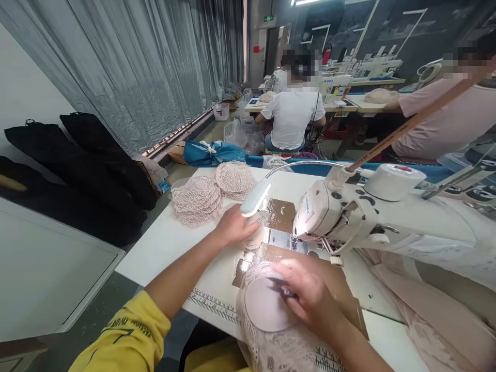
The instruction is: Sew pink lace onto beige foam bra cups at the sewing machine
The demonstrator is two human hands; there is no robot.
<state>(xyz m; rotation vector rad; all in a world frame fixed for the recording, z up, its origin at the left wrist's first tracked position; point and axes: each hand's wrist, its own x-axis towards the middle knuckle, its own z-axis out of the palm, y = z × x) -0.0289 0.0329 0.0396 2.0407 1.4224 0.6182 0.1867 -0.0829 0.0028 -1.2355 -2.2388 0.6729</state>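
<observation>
My left hand [233,226] rests on the white sewing table [163,243] with its fingers curled on a small pink lace piece [256,239] by the needle area. My right hand [310,294] pinches small dark scissors [282,289] over a round pink bra cup [263,307] edged with lace, near the table's front edge. The white sewing machine [349,212] stands just to the right, its lamp [254,197] above my left hand.
Two stacks of pink lace cups [213,191] lie at the far left of the table. Pink fabric [426,310] drapes at right. Black bags [89,160] sit by a curtained wall. Two other people sit at sewing stations behind, with blue cloth [213,153] on the floor.
</observation>
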